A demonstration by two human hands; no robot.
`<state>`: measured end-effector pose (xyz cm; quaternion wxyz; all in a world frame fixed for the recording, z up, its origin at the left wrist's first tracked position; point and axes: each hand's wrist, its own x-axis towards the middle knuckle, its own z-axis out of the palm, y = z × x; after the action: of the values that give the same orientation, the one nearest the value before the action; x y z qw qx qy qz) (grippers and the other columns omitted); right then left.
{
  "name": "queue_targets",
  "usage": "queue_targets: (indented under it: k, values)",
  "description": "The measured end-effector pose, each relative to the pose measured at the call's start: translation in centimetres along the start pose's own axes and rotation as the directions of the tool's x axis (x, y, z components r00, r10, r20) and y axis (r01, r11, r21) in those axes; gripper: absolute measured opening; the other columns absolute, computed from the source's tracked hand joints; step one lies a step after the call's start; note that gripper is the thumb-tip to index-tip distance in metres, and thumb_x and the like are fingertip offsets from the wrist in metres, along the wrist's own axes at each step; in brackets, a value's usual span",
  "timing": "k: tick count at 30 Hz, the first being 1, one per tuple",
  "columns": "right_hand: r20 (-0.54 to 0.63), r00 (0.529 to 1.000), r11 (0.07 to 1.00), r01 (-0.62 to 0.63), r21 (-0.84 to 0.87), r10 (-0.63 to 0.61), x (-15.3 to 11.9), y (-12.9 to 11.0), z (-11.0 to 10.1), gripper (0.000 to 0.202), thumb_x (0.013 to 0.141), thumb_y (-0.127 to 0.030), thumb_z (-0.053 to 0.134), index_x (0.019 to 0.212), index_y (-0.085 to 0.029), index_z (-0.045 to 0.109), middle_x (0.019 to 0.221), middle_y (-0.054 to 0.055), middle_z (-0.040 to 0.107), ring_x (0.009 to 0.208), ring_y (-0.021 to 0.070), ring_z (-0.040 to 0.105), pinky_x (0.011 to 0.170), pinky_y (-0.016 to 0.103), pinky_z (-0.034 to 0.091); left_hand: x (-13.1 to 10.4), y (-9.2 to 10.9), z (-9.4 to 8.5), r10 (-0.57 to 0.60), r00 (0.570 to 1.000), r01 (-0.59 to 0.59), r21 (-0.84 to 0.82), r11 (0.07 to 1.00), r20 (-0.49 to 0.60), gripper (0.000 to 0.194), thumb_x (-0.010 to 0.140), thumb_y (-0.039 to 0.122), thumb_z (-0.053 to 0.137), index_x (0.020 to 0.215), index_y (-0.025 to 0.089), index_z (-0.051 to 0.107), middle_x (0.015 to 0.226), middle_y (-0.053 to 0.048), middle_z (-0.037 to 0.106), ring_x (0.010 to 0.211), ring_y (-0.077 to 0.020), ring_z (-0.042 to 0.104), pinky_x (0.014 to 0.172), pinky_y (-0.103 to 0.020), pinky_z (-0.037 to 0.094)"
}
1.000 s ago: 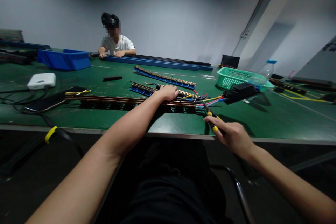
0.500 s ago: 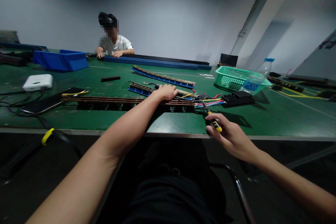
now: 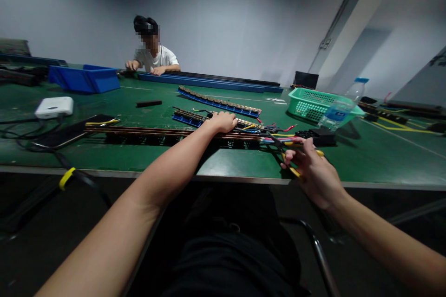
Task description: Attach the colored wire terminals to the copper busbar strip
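- Head view shows your left hand (image 3: 223, 122) pressed palm-down, fingers curled, on the long copper-railed strip (image 3: 146, 132) that lies along the green table (image 3: 365, 158); keep that weight on it so the strip does not slide while you work its right end.
- Your right hand (image 3: 311, 171) is clenched around the yellow-handled pliers (image 3: 291, 158), whose handles look spread; the tip points at the coloured wires (image 3: 277, 133) at the strip's right end, just beside the black connector block (image 3: 318, 137).
- Whether the tip already touches a wire cannot be told, so I would bring it in slowly and pick one lead only.
- Judging by the tangle, the risk is catching a neighbouring wire; angle the tool low, along the table.
- Mind the water bottle (image 3: 343, 104) and green basket (image 3: 313, 102) behind the block; your elbow has room, the tool less.
- A person (image 3: 153, 55) works at the far edge, well apart from you.
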<state>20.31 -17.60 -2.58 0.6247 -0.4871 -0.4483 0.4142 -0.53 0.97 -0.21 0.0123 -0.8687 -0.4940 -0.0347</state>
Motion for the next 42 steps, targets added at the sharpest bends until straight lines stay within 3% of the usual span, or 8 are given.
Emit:
queue_targets:
  k: [4, 7, 12, 16, 24, 31, 36, 42]
  values:
    - [-0.082, 0.990, 0.981, -0.103, 0.163, 0.117, 0.0, -0.1, 0.3, 0.039, 0.085, -0.065, 0.059, 0.098, -0.028, 0.057, 0.059, -0.005, 0.053, 0.053, 0.0143, 0.057, 0.055, 0.027, 0.058, 0.0, 0.0, 0.0, 0.004, 1.000, -0.004, -0.008, 1.000, -0.001, 0.047, 0.102, 0.035, 0.026, 0.127, 0.015, 0.060, 0.137, -0.018, 0.058, 0.123, -0.0357, 0.054, 0.102, -0.055, 0.040]
    - [-0.063, 0.994, 0.990, -0.079, 0.119, 0.087, -0.2, 0.0, 0.4, 0.036, 0.083, -0.060, 0.065, 0.097, -0.027, 0.059, 0.064, -0.003, 0.059, 0.057, 0.0133, 0.059, 0.054, 0.024, 0.056, 0.0, 0.0, 0.0, -0.001, 1.000, 0.001, -0.013, 1.000, 0.000, 0.046, 0.103, 0.036, 0.027, 0.128, 0.015, 0.060, 0.137, -0.018, 0.058, 0.125, -0.0358, 0.053, 0.103, -0.055, 0.039]
    - [-0.059, 0.989, 0.982, 0.123, -0.146, -0.132, -1.9, 0.9, 0.3, 0.037, 0.083, -0.058, 0.067, 0.103, -0.026, 0.063, 0.081, 0.001, 0.067, 0.066, 0.0129, 0.063, 0.062, 0.023, 0.057, 0.3, -0.2, 0.3, 0.002, 1.000, -0.002, -0.008, 1.000, -0.012, 0.046, 0.104, 0.038, 0.026, 0.127, 0.015, 0.059, 0.135, -0.019, 0.059, 0.124, -0.0363, 0.054, 0.103, -0.056, 0.040]
    - [0.058, 0.940, 0.887, 0.337, -0.317, -0.336, -4.3, 1.8, 0.1, 0.037, 0.091, -0.048, 0.061, 0.123, -0.028, 0.059, 0.097, 0.004, 0.069, 0.077, 0.0146, 0.065, 0.070, 0.025, 0.057, 0.2, -0.2, 0.3, 0.008, 1.000, -0.008, 0.000, 1.000, -0.010, 0.045, 0.104, 0.037, 0.026, 0.125, 0.015, 0.059, 0.135, -0.019, 0.059, 0.123, -0.0360, 0.055, 0.102, -0.056, 0.040]
    - [0.274, 0.833, 0.798, 0.545, -0.256, -0.481, -4.6, 1.0, 1.0, 0.040, 0.093, -0.029, 0.064, 0.132, -0.028, 0.052, 0.104, 0.005, 0.070, 0.087, 0.0151, 0.069, 0.072, 0.026, 0.057, 0.2, 0.0, 0.1, -0.020, 1.000, 0.020, 0.004, 1.000, 0.007, 0.043, 0.103, 0.036, 0.028, 0.124, 0.018, 0.060, 0.132, -0.016, 0.062, 0.120, -0.0333, 0.056, 0.102, -0.053, 0.042]
    - [0.266, 0.883, 0.911, 0.411, -0.043, -0.386, -0.9, -0.1, 3.5, 0.035, 0.090, -0.044, 0.066, 0.118, -0.025, 0.058, 0.093, 0.003, 0.072, 0.076, 0.0138, 0.068, 0.065, 0.026, 0.056, 0.1, 0.0, 0.0, -0.009, 1.000, 0.009, -0.001, 1.000, 0.004, 0.043, 0.103, 0.037, 0.027, 0.123, 0.018, 0.061, 0.131, -0.016, 0.063, 0.118, -0.0324, 0.057, 0.101, -0.051, 0.042]
    - [0.239, 0.939, 0.967, 0.254, 0.003, -0.247, 1.4, 0.3, 4.4, 0.052, 0.083, -0.066, 0.062, 0.110, -0.022, 0.060, 0.083, 0.003, 0.071, 0.074, 0.0162, 0.070, 0.059, 0.027, 0.055, 0.3, -0.2, 0.3, 0.004, 1.000, -0.004, 0.000, 1.000, -0.009, 0.043, 0.103, 0.037, 0.028, 0.124, 0.017, 0.060, 0.132, -0.017, 0.062, 0.120, -0.0341, 0.057, 0.100, -0.052, 0.043]
    - [0.153, 0.975, 0.987, 0.155, 0.052, -0.161, 1.9, -0.4, 4.7, 0.062, 0.079, -0.075, 0.059, 0.107, -0.019, 0.062, 0.080, 0.003, 0.072, 0.069, 0.0151, 0.069, 0.052, 0.023, 0.052, 0.3, -0.2, 0.3, 0.021, 1.000, -0.021, -0.005, 1.000, -0.019, 0.044, 0.103, 0.036, 0.028, 0.123, 0.015, 0.061, 0.131, -0.018, 0.062, 0.118, -0.0348, 0.058, 0.100, -0.054, 0.043]
